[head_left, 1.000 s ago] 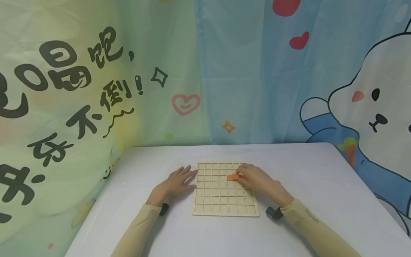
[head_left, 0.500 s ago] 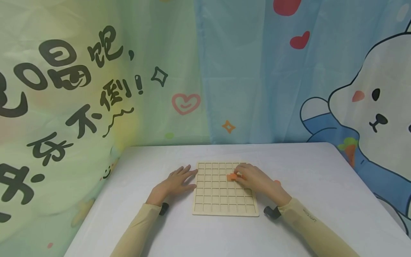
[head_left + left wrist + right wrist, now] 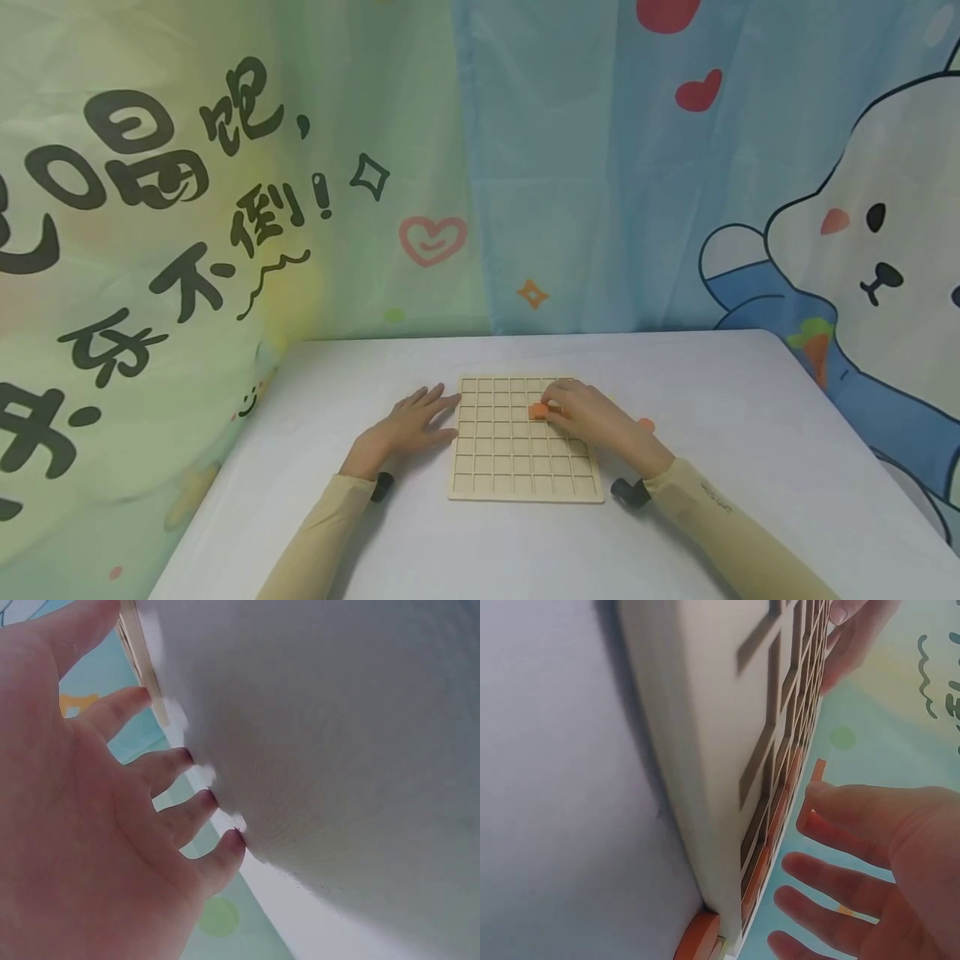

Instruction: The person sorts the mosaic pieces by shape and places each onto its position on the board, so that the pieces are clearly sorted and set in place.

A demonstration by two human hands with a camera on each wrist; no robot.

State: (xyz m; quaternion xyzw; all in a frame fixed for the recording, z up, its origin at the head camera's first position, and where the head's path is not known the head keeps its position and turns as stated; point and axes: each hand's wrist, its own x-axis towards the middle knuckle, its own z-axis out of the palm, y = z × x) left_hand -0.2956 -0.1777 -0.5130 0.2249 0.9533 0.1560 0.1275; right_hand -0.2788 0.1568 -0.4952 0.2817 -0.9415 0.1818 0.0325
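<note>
Right wrist view: right-hand grip [image 3: 592,414] pinches orange piece [image 3: 820,772]; spread left hand [image 3: 410,425] perhaps touches board [image 3: 502,467].

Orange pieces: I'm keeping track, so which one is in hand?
The piece the right hand pinches above the board; others in view lie on or beside it.

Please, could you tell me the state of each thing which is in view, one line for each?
Grid board: lying flat on the white table.
Held orange piece: pinched, raised off the board.
Orange pieces in the grid: lying in the cells; number unclear.
Loose orange piece: on the table, partly hidden by the right arm.
Left hand: fingers spread, at the board's left edge.
Right hand: thumb and finger pinching.
Backdrop: hanging.
</note>
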